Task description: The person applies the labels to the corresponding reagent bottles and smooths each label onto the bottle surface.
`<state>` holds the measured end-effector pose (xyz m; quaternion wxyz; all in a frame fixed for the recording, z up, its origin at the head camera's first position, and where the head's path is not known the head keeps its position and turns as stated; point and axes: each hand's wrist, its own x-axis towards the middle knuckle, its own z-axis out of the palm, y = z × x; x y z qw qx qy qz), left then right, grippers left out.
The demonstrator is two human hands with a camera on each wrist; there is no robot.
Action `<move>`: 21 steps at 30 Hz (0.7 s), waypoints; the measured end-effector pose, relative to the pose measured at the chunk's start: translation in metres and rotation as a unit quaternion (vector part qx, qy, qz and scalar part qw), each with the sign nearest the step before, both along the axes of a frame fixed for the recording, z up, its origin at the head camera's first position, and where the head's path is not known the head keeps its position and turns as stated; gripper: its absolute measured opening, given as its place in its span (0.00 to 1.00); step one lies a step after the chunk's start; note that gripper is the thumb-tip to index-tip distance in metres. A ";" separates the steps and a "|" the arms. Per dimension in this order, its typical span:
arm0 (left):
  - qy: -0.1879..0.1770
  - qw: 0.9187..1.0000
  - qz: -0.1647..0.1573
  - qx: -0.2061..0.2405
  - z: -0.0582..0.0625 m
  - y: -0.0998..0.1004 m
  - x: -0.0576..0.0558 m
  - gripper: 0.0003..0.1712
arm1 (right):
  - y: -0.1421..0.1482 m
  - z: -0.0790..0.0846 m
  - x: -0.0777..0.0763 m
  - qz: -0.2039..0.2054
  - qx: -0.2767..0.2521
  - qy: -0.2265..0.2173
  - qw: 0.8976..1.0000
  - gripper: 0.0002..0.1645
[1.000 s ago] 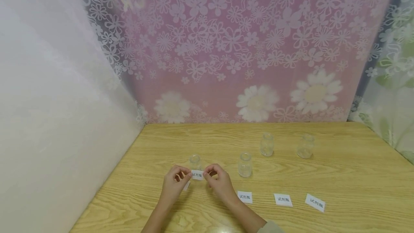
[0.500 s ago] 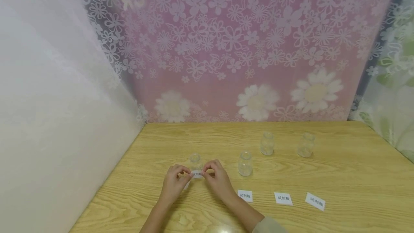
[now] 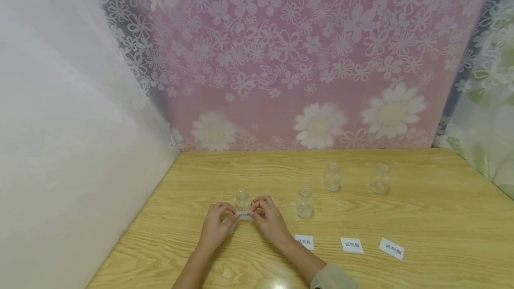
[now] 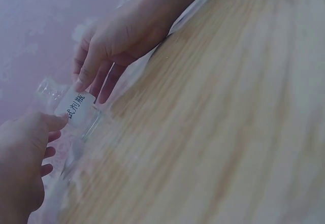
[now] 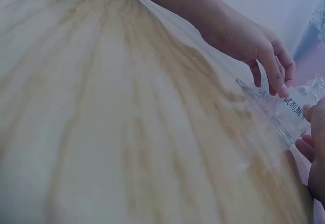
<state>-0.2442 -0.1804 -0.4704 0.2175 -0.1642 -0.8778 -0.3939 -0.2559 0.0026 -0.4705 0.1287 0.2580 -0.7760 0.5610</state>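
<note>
A white paper label with black Chinese characters lies against the front of a small clear glass jar, which stands upright. My left hand pinches the label's left end between thumb and fingertips. At the other end, the right hand pinches it in the same way. In the left wrist view the label covers the middle of the jar, whose neck and base show on either side. The right wrist view shows the label between both thumbs. A small white piece shows beside the left hand.
To the right of the hands stands another clear jar. Farther back are two more, a jar and a jar. Near the front lie a label, a label and a tilted label on the wooden table.
Both hands have moved slightly forward with the label. It was held in front of the jar and now lies against the glass, lower on it. The other jars and labels have stayed put.
</note>
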 end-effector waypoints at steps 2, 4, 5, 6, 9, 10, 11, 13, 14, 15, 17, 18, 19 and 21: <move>-0.001 1.000 -0.003 0.005 0.000 0.000 0.000 0.05 | 0.000 0.000 0.000 0.001 0.000 -0.001 1.000 0.04; -0.002 1.000 -0.005 0.009 0.000 0.000 0.000 0.05 | -0.001 0.000 -0.001 0.001 0.000 -0.003 1.000 0.04; -0.004 1.000 -0.005 0.012 0.000 0.000 -0.001 0.05 | -0.001 0.000 -0.001 0.000 0.001 -0.004 1.000 0.04; -0.006 1.000 -0.006 0.015 0.000 0.001 -0.001 0.05 | -0.001 0.000 -0.001 0.000 0.001 -0.006 1.000 0.04; -0.014 1.000 -0.010 0.025 0.000 0.001 0.000 0.05 | -0.001 0.000 -0.001 -0.001 0.002 -0.010 1.000 0.05; -0.017 0.999 -0.011 0.028 0.001 0.001 0.000 0.05 | -0.001 0.000 -0.001 -0.002 0.002 -0.011 1.000 0.05; -0.020 0.999 -0.013 0.031 0.001 0.001 0.000 0.05 | -0.001 0.000 -0.001 -0.003 0.003 -0.014 1.000 0.05; -0.023 0.999 -0.018 0.035 0.001 0.001 0.000 0.05 | -0.001 0.001 -0.001 -0.005 0.003 -0.015 1.000 0.05; -0.022 0.999 -0.019 0.036 0.001 0.001 -0.001 0.05 | -0.001 0.001 -0.001 -0.005 0.003 -0.016 1.000 0.05; -0.022 0.999 -0.019 0.037 0.001 0.001 -0.001 0.05 | -0.001 0.001 -0.001 -0.005 0.003 -0.016 1.000 0.05; -0.021 0.999 -0.019 0.038 0.001 0.002 -0.001 0.05 | -0.001 0.002 -0.001 -0.005 0.003 -0.016 1.000 0.05; -0.022 0.999 -0.017 0.039 0.001 0.003 -0.001 0.05 | -0.001 0.002 -0.001 -0.004 0.003 -0.015 1.000 0.04; -0.022 0.999 -0.017 0.040 0.001 0.003 -0.001 0.05 | -0.001 0.002 0.000 -0.004 0.004 -0.014 1.000 0.04; -0.024 0.999 -0.016 0.041 0.001 0.004 -0.001 0.05 | -0.001 0.002 0.000 -0.004 0.005 -0.011 1.000 0.04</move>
